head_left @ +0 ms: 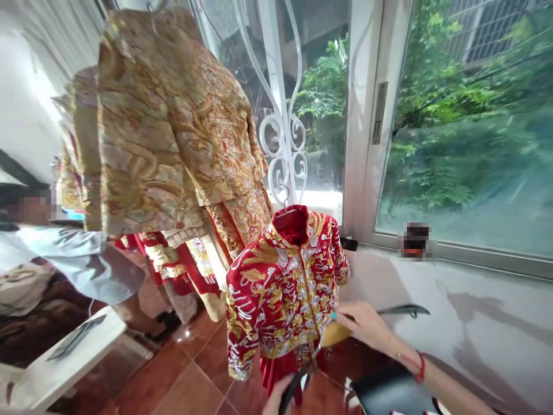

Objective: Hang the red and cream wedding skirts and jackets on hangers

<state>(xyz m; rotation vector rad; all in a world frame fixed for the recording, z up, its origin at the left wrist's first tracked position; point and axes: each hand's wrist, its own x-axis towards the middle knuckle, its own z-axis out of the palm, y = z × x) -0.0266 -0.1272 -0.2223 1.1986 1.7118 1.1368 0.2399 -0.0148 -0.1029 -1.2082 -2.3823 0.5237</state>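
Note:
A small red jacket (285,282) with gold and silver embroidery hangs upright on a hanger (284,202), above red pleated cloth (276,374). At the bottom edge, my left hand (279,397) is closed around a black-handled metal tool (296,380); blur hides its exact kind. My right hand (363,323), with a red cord on the wrist, is beside the jacket's lower right front. Its fingers are pinched together near a yellow piece (334,334), but what they hold is unclear. A small teal spot shows at the fingertips.
Larger gold embroidered jackets (173,127) hang at left. A person in a light shirt (78,253) is at far left, near a white bench (69,357). A dark curved object (406,310) lies behind my right hand. Black furniture (384,386) stands lower right, below a window (466,144).

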